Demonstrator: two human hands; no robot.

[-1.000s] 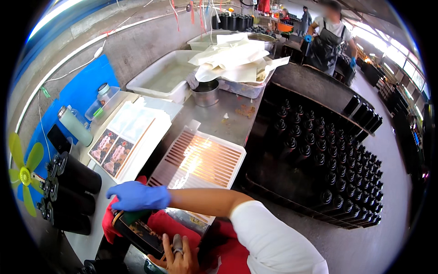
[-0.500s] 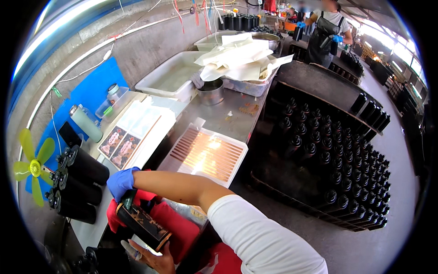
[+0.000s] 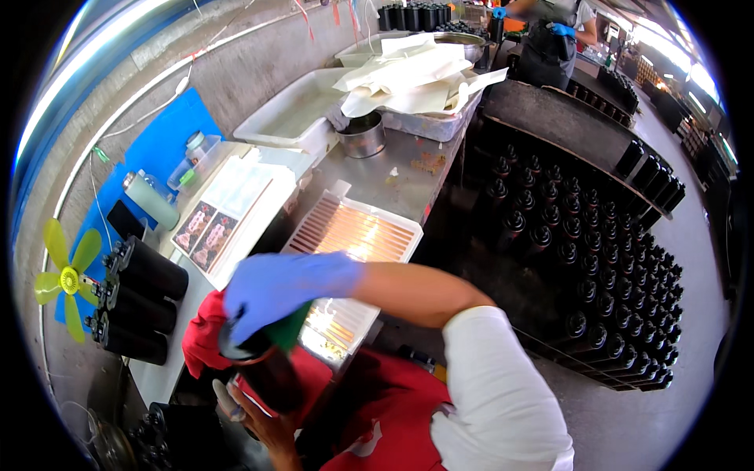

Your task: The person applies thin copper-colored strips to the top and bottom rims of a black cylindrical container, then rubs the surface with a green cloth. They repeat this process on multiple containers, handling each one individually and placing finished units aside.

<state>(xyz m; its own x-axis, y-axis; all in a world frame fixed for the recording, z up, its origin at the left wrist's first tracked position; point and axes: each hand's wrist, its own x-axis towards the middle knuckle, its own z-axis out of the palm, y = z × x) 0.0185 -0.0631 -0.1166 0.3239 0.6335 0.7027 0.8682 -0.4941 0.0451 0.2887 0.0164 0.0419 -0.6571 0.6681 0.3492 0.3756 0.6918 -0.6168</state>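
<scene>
A black cylinder (image 3: 271,381) is tilted in front of me, its end toward the glove blurred by motion. My left hand (image 3: 271,428), bare with pale coverings on some fingertips, grips its lower side. My right hand (image 3: 287,290), in a blue glove, curls over its upper end. A green piece (image 3: 290,326) shows beneath the glove; smear hides what kind it is. Under the cylinder lies a red cloth (image 3: 206,330). Just beyond the right forearm is a white tray of copper-coloured strips (image 3: 353,228).
Sheets with printed pictures (image 3: 208,235) lie left of the tray. More black cylinders (image 3: 145,294) stand by a yellow-green fan (image 3: 69,280). A metal pot (image 3: 363,137), a white tub (image 3: 275,129) and stacked paper (image 3: 408,78) sit farther back. Racked cylinders (image 3: 581,275) fill the right; a co-worker (image 3: 546,51) stands beyond.
The cylinder has swung more upright, and its gold-patterned side no longer shows clearly. My right hand has moved right and up over its end. The left hand stays at the lower side.
</scene>
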